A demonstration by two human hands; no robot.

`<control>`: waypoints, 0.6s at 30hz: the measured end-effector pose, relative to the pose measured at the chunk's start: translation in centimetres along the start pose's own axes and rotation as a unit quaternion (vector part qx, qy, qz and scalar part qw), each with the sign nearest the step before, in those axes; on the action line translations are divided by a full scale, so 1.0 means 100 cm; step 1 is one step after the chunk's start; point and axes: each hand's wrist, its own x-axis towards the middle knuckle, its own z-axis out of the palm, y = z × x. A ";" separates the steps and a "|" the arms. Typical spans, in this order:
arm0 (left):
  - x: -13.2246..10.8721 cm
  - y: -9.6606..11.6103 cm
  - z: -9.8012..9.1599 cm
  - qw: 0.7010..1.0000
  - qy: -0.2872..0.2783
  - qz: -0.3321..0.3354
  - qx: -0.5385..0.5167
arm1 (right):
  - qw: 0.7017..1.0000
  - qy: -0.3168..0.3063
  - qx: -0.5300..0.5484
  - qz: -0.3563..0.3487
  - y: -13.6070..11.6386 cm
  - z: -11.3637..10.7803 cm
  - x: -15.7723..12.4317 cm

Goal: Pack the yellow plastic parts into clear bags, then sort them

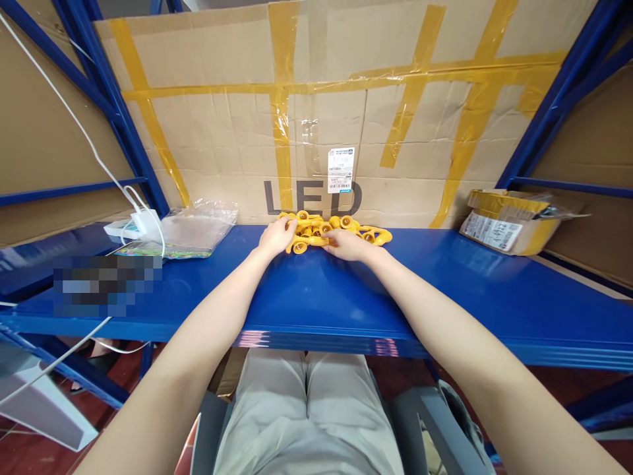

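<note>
A heap of yellow plastic pieces with round, cup-like ends (309,231) lies on the blue shelf (316,297), close to the cardboard at the back. My left hand (275,238) is closed around the left end of the heap, its fingertips partly hidden among the pieces. From the right, my right hand (350,245) reaches into the front of the heap and pinches one yellow piece near the middle. Further pieces stick out behind and to the right of that hand. How the pieces are joined, if at all, I cannot make out.
A large taped cardboard sheet (222,145) stands behind the shelf. At left are a clear plastic bag (198,227), a white plug with cables (146,223) and a blurred dark object (106,284). An open small carton (514,224) sits at right. Blue posts (554,112) flank the shelf.
</note>
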 end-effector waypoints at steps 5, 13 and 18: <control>0.000 0.004 0.002 0.998 0.045 0.005 -0.038 | 1.000 0.011 0.012 -0.010 -0.001 0.001 0.000; 0.006 0.001 0.005 0.973 0.124 0.003 -0.196 | 0.999 0.025 0.015 -0.027 0.001 0.004 0.003; 0.012 0.002 0.002 0.923 0.197 0.027 -0.329 | 0.993 0.119 0.013 -0.021 0.007 0.006 0.005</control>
